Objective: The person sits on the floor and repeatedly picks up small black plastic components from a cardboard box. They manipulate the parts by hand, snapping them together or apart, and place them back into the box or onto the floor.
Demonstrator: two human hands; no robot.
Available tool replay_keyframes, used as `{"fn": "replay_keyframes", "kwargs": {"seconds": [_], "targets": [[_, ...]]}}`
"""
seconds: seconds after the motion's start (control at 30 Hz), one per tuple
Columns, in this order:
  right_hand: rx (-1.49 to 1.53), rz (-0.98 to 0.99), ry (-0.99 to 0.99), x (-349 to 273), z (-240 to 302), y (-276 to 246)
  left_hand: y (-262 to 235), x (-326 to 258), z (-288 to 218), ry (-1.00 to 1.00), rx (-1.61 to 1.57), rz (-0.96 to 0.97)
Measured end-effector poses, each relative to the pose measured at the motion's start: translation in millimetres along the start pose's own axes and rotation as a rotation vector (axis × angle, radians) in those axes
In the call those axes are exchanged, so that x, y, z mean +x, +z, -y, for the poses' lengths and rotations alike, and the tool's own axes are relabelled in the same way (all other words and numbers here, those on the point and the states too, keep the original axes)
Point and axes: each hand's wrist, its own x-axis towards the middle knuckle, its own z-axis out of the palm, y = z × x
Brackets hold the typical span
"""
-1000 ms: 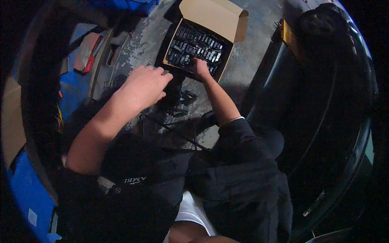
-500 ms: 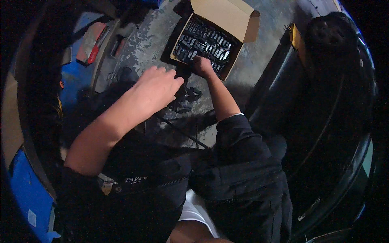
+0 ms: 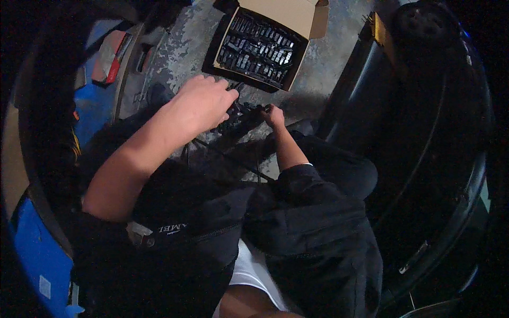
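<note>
An open cardboard box (image 3: pixel 300 74) of small black parts (image 3: pixel 254 47), set in rows, stands on the floor ahead of me. Nearer to me, loose black parts (image 3: pixel 233 124) lie in a dark heap between my hands. My left hand (image 3: pixel 204 103) hangs over the heap's left side with its fingers curled; whatever they hold is hidden beneath the palm. At the heap's right side, my right hand (image 3: pixel 273 115) has its fingers pinched together on a small black piece (image 3: pixel 261 109), too dark to make out its exact shape.
A long dark glossy panel (image 3: pixel 352 85) runs along the right, with a yellow piece (image 3: pixel 380 29) at its far end and a wheel-like round thing (image 3: pixel 424 21) beyond. A red-and-grey box (image 3: pixel 110 61) sits on a blue surface (image 3: pixel 95 103) at left. A thin dark rod (image 3: pixel 233 159) crosses before my lap.
My right hand has drawn back from the near edge of the cardboard box to the heap of black parts. The left hand has hardly moved. The whole view has shifted slightly.
</note>
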Motion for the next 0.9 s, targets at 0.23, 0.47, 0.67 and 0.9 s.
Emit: {"fn": "replay_keyframes", "kwargs": {"seconds": [0.23,0.47,0.67,0.9], "targets": [[-0.138,-0.065,-0.055,20.5,8.6,45.5,8.0,6.6,-1.3,0.011,-0.004,-0.005],[-0.182,-0.167,-0.032,40.0,-8.4,71.9,12.7,12.4,-9.7,0.044,0.014,-0.028],[-0.033,0.101,-0.183,0.8,49.8,-16.4,6.7,20.3,0.4,-0.005,0.035,0.012],[0.462,0.139,-0.522,-86.2,148.7,-169.6,-12.2,33.8,8.5,0.065,-0.038,-0.251]]}}
